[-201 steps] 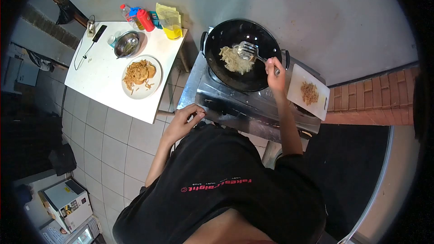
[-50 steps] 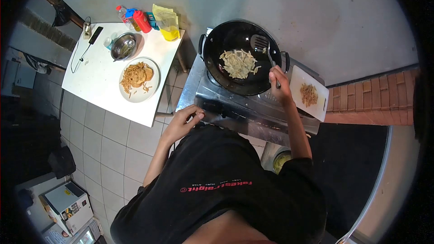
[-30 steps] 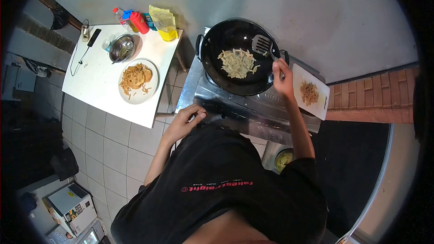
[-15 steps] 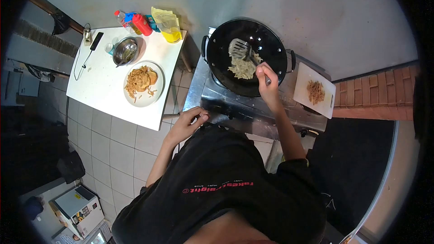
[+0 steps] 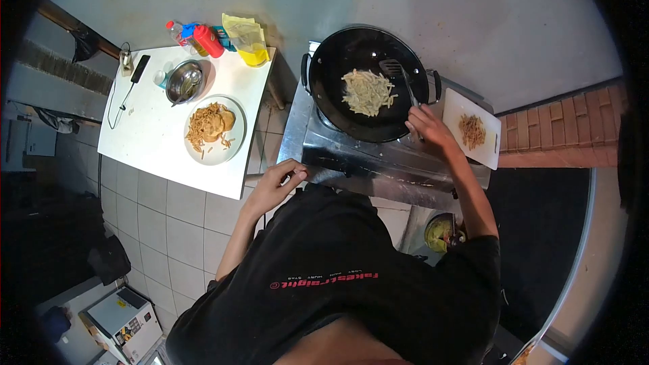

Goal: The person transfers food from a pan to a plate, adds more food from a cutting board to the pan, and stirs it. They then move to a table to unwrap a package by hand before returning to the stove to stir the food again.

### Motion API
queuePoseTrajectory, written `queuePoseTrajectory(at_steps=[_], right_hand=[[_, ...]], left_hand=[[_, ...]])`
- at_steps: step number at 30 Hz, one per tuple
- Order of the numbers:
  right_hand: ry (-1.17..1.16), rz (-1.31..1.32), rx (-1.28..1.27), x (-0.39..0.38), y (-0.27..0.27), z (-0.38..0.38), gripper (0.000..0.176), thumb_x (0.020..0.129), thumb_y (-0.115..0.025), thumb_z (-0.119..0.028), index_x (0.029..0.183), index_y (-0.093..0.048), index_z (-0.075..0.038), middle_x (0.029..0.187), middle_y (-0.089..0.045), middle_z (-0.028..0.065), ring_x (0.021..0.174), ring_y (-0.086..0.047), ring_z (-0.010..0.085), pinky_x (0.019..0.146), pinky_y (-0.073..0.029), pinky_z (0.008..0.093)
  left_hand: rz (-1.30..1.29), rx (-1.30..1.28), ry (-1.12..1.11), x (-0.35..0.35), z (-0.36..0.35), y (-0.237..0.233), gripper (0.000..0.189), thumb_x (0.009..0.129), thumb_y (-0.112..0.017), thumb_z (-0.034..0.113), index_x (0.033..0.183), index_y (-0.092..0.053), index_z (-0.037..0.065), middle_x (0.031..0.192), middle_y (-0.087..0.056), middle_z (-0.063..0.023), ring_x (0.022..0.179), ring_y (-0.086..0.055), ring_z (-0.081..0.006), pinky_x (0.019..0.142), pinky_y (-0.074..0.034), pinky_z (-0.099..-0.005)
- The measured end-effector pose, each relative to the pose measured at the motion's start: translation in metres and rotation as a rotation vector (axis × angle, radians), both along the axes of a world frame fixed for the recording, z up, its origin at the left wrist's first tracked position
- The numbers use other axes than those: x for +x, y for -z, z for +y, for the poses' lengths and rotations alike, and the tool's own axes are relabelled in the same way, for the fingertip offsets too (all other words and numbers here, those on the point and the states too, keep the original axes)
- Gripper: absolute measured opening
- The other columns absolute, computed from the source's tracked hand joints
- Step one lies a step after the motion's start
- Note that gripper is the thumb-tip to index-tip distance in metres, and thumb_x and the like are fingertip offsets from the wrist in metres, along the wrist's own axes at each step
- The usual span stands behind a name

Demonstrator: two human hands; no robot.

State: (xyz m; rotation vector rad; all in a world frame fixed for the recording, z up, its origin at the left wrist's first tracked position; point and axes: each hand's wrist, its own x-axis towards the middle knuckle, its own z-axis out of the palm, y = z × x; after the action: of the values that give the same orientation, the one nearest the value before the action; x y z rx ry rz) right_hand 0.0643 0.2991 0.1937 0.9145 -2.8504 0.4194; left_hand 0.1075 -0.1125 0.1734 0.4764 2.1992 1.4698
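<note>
A black wok [image 5: 358, 128] sits on the metal stove [image 5: 385, 155]. Pale strips of food [image 5: 367, 92] lie spread in its middle. My right hand [image 5: 430, 126] is closed around the handle of a slotted spatula [image 5: 392, 67], whose head is inside the wok, to the right of the food. At the stove's front left edge rests my left hand [image 5: 278, 181], its fingers curled and the thumb near them; whether anything is between them is too small to tell.
Right of the wok, a white cutting board [image 5: 461, 103] bears brown strips. The white table [image 5: 142, 142] at left holds a plate [image 5: 226, 152] of fried food, a metal bowl [image 5: 185, 82], bottles and a yellow bag [image 5: 247, 40]. A round container [image 5: 439, 232] is below the stove.
My right hand and the spatula have moved right, away from the food. The food now lies in a flatter, more gathered heap. My left hand has hardly moved.
</note>
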Motion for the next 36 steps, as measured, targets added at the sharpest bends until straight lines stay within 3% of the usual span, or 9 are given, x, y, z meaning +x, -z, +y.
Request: queuePoseTrajectory(at_steps=[4,11,13,29,32,34,35,36], right_hand=[[-0.025,-0.064,0.08,0.005,0.004,0.001,0.006,0.091,-0.058,-0.002,0.09,-0.052,0.001,0.1,-0.053,0.0163,0.098,-0.051,0.0395,0.086,-0.044,0.0463],[0.016,-0.006,0.034,0.002,0.0,-0.002,0.007,0.089,-0.059,-0.001,0.09,-0.053,0.001,0.095,-0.05,0.0166,0.094,-0.051,0.0385,0.083,-0.045,0.0457],[-0.088,0.049,0.076,0.003,0.002,-0.002,0.008,0.087,-0.06,0.0,0.09,-0.052,0.0,0.093,-0.048,0.0165,0.091,-0.05,0.038,0.08,-0.045,0.0453],[0.015,-0.054,0.028,0.008,-0.004,-0.011,0.008,0.089,-0.058,0.001,0.088,-0.051,0.001,0.093,-0.05,0.0161,0.09,-0.05,0.0392,0.082,-0.045,0.0425],[0.154,-0.061,-0.177,0.008,-0.004,-0.012,0.01,0.094,-0.057,-0.005,0.09,-0.052,0.003,0.093,-0.053,0.0166,0.088,-0.053,0.0359,0.08,-0.047,0.0386],[0.284,-0.076,-0.545,0.011,-0.011,-0.012,0.018,0.1,-0.053,-0.01,0.089,-0.051,0.004,0.088,-0.051,0.0137,0.082,-0.051,0.0274,0.078,-0.044,0.0321],[0.338,-0.004,-0.658,0.013,-0.016,-0.022,0.026,0.103,-0.052,-0.015,0.086,-0.05,0.004,0.084,-0.048,0.0094,0.079,-0.045,0.0202,0.076,-0.039,0.0283],[0.339,-0.003,-0.658,0.013,-0.014,-0.02,0.026,0.103,-0.052,-0.015,0.086,-0.05,0.004,0.084,-0.048,0.0094,0.079,-0.045,0.0202,0.076,-0.039,0.0283]], left_hand=[[0.014,0.022,0.034,0.0,0.003,-0.002,0.022,0.099,-0.061,0.021,0.102,-0.065,-0.001,0.091,-0.066,-0.0081,0.079,-0.061,-0.0183,0.07,-0.046,-0.0304],[0.006,0.016,0.045,0.0,0.0,0.001,0.023,0.099,-0.061,0.021,0.102,-0.065,-0.001,0.091,-0.066,-0.0081,0.078,-0.06,-0.0169,0.07,-0.046,-0.0301],[0.008,0.022,0.035,0.002,-0.002,0.0,0.023,0.099,-0.062,0.021,0.102,-0.065,-0.001,0.091,-0.066,-0.008,0.077,-0.06,-0.0168,0.07,-0.046,-0.03],[0.01,0.07,-0.006,0.009,-0.008,0.009,0.022,0.098,-0.062,0.02,0.1,-0.064,-0.002,0.09,-0.066,-0.008,0.076,-0.059,-0.0164,0.069,-0.045,-0.0294],[0.013,0.074,-0.008,0.01,-0.008,0.005,0.022,0.098,-0.061,0.02,0.101,-0.064,-0.002,0.091,-0.066,-0.0074,0.077,-0.059,-0.0157,0.07,-0.045,-0.0289],[0.014,0.069,-0.013,0.011,-0.008,0.002,0.022,0.099,-0.061,0.02,0.101,-0.064,-0.002,0.091,-0.066,-0.0072,0.078,-0.059,-0.0154,0.07,-0.045,-0.0286],[0.019,0.064,-0.014,0.011,-0.008,0.001,0.021,0.099,-0.061,0.02,0.102,-0.064,-0.001,0.092,-0.066,-0.0069,0.078,-0.059,-0.0151,0.07,-0.044,-0.0283],[0.019,0.064,-0.013,0.011,-0.008,0.002,0.021,0.099,-0.061,0.02,0.102,-0.064,-0.001,0.092,-0.066,-0.0069,0.078,-0.059,-0.0151,0.07,-0.044,-0.0283]])
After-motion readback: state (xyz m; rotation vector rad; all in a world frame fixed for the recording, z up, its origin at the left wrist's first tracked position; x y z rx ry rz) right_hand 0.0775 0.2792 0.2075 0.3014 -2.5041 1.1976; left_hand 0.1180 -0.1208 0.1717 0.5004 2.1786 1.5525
